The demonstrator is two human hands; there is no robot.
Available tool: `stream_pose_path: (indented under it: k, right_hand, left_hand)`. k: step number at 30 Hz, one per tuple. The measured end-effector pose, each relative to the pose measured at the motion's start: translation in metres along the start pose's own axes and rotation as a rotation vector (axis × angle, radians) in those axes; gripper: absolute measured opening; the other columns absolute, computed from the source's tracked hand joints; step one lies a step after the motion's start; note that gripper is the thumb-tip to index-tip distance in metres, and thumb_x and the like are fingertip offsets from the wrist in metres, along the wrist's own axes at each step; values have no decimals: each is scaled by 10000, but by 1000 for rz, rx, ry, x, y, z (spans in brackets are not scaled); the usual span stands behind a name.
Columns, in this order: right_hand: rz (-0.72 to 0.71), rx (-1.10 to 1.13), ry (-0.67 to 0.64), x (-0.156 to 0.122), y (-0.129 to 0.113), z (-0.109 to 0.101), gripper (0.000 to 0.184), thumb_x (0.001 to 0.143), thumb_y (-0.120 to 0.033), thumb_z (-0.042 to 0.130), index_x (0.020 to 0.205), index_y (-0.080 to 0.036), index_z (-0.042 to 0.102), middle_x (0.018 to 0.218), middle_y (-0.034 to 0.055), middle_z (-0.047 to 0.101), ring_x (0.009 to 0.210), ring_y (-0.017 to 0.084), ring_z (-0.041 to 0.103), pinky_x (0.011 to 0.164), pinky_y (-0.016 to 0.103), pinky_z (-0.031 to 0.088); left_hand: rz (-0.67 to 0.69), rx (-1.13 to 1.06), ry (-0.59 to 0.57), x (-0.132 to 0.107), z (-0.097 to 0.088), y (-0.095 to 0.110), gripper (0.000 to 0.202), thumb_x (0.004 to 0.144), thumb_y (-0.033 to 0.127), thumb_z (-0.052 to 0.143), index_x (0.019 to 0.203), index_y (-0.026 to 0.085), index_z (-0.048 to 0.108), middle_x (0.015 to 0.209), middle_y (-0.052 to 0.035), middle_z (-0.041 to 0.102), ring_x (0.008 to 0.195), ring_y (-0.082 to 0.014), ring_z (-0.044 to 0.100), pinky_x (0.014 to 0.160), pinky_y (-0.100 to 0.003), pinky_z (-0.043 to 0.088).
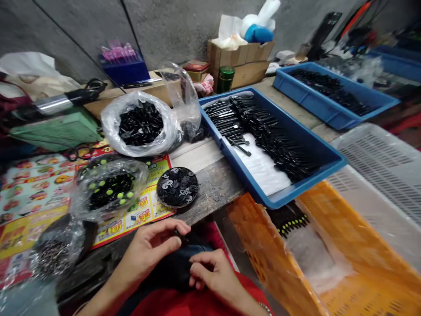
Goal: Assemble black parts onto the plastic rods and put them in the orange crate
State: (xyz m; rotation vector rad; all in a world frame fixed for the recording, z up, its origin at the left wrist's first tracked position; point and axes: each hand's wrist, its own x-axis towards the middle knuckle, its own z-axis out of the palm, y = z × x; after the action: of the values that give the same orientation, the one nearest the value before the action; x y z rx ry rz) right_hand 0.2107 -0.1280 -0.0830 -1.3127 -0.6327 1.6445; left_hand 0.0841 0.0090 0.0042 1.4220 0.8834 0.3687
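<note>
My left hand (157, 242) is closed in a loose pinch, with a small black part (178, 234) between thumb and fingers, its exact kind unclear. Close by on the right, my right hand (214, 273) has its fingers curled against the thumb; whatever they hold, if anything, is hidden. Just beyond the left hand, a round dish (177, 206) is heaped with flat black and grey cut-out pieces. Clear plastic bags on the left contain small parts: black ones (141, 125), black ones with yellow-green dots (113, 191), and metal ones (54, 256).
A blue tray (279, 202) of thin black handled pieces stands right of the dish. Below it, an orange crate (368, 252) holds similar pieces with yellow-green dots. Another blue tray (329, 112) lies behind, beside a white crate (388, 164). A cardboard box (243, 57) stands by the wall.
</note>
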Motion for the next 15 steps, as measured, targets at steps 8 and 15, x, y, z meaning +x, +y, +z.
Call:
stream_pose_path:
  k: [8,15]
  right_hand:
    - [-23,-26,40,-6,-8,-4,532,759,-610,647,804,-87,729,568,52,645,427,70,477,449,190,381]
    - [-8,-65,44,-6,-3,-4,541,754,-614,657,872,-90,726,581,59,665,436,82,501,458,202,415]
  left_hand:
    - [-221,-203,61,-30,9,-52,180,712,282,718,807,130,698,624,1,654,536,-113,562,564,-215,450]
    - [-201,-188,75,-37,3,-59,151,734,247,685,822,126,692,625,1,648,553,-120,556,572,-225,453]
